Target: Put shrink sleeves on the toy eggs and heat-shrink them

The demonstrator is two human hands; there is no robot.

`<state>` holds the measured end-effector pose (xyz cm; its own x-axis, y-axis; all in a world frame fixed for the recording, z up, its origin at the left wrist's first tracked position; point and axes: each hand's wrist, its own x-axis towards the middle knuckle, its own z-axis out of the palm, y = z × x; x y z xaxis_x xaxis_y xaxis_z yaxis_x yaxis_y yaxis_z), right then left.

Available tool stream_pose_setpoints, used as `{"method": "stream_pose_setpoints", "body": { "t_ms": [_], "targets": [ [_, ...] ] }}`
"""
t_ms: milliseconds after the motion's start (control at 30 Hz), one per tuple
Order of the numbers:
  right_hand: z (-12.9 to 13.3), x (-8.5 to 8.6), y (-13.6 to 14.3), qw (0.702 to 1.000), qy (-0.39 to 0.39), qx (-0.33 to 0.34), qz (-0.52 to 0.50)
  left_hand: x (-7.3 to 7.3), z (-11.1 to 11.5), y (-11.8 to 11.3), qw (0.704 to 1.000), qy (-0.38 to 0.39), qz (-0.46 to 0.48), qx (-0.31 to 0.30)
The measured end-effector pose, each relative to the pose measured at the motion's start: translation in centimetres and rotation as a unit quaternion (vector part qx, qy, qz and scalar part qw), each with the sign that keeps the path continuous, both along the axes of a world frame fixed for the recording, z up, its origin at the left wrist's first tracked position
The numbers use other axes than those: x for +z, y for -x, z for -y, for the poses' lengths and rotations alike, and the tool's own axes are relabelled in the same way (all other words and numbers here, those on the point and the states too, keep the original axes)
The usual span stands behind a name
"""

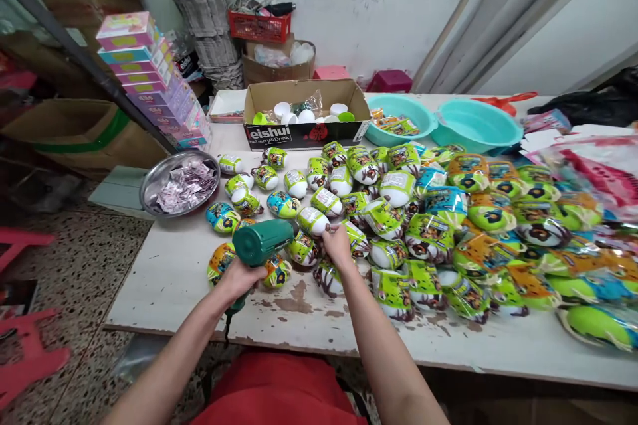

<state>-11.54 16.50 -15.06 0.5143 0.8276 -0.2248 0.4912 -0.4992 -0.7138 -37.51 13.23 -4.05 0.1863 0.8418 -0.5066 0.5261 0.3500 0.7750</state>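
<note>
Left hand (242,277) grips heat gun (262,242); right hand (339,246) pinches egg (313,220). Bare table (169,272) lies left of left hand; front edge (164,332) bodyward.

On the far side of the counter (172,279), the open carton (302,137) reads "eishui" above "ueberry&Drink" on its black front.

Fairly bright, soft indoor light, v. even over white table (169,279); exact source unclear. Back wall (428,6) pale, LH carton (60,156) dimmer, area under table edge dark. Faint soft shadows beneath wrapped eggs (326,201); small glints on their clear film, plus shine on metal bowl (148,188). Ctr reasonably sharp; far RH packs (598,327) & LH red stool (37,360) smeared/blurry. Wide-angle stretch twd edges: stacked boxes (162,94) lean outward
</note>
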Motion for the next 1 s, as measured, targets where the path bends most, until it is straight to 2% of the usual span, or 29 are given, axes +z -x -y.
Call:
{"method": "stream_pose_setpoints", "body": {
  "t_ms": [100, 200, 267, 333, 400, 433, 500, 567, 633, 700, 767, 833, 900, 1000],
  "targets": [
    [-0.4, -0.1, -1.3, 0.994, -0.034, -0.019, -0.106, 0.2, 1.0, -0.7, 1.000, -0.004, 0.012, 0.021],
    [0.0, 0.9, -2.2, 0.985, -0.052, -0.017, -0.161, 0.8, 1.5, -1.6, 0.999, -0.004, 0.022, 0.036],
    [0.7, 1.8, -2.4, 0.994, -0.053, 0.026, -0.090, 1.3, 1.6, -2.1, 0.998, -0.007, 0.031, 0.048],
    [1.3, 2.6, -2.2, 0.989, -0.054, 0.115, 0.079, 1.7, 1.8, -2.6, 0.997, -0.009, 0.038, 0.061],
    [1.6, 3.0, -1.8, 0.940, -0.057, 0.224, 0.250, 2.0, 2.0, -2.9, 0.996, -0.006, 0.043, 0.073],
    [1.5, 2.9, -1.7, 0.913, -0.059, 0.272, 0.300, 2.0, 2.2, -2.9, 0.996, -0.004, 0.044, 0.078],
    [0.9, 2.7, -1.8, 0.871, -0.056, 0.344, 0.347, 1.9, 2.5, -3.0, 0.995, -0.001, 0.048, 0.088],
    [0.1, 2.3, -2.3, 0.856, -0.040, 0.371, 0.357, 1.6, 2.8, -2.8, 0.994, 0.001, 0.055, 0.098],
    [-0.5, 2.1, -3.3, 0.872, -0.031, 0.351, 0.341, 1.4, 3.0, -2.6, 0.992, 0.005, 0.062, 0.109],
    [-0.9, 2.3, -4.4, 0.909, -0.045, 0.297, 0.290, 1.3, 3.3, -2.3, 0.991, 0.011, 0.068, 0.111],
    [-0.9, 2.7, -5.3, 0.952, -0.082, 0.226, 0.190, 1.5, 3.5, -2.0, 0.992, 0.015, 0.070, 0.107],
    [-0.6, 3.3, -5.6, 0.982, -0.113, 0.142, 0.049, 1.9, 3.8, -1.5, 0.993, 0.014, 0.075, 0.094],
    [-0.2, 3.8, -5.4, 0.984, -0.112, 0.056, -0.124, 2.5, 4.1, -0.9, 0.993, 0.009, 0.083, 0.079],
    [0.6, 4.5, -4.4, 0.932, -0.071, -0.041, -0.352, 3.4, 4.6, 0.6, 0.994, 0.004, 0.092, 0.053]
  ]
}}
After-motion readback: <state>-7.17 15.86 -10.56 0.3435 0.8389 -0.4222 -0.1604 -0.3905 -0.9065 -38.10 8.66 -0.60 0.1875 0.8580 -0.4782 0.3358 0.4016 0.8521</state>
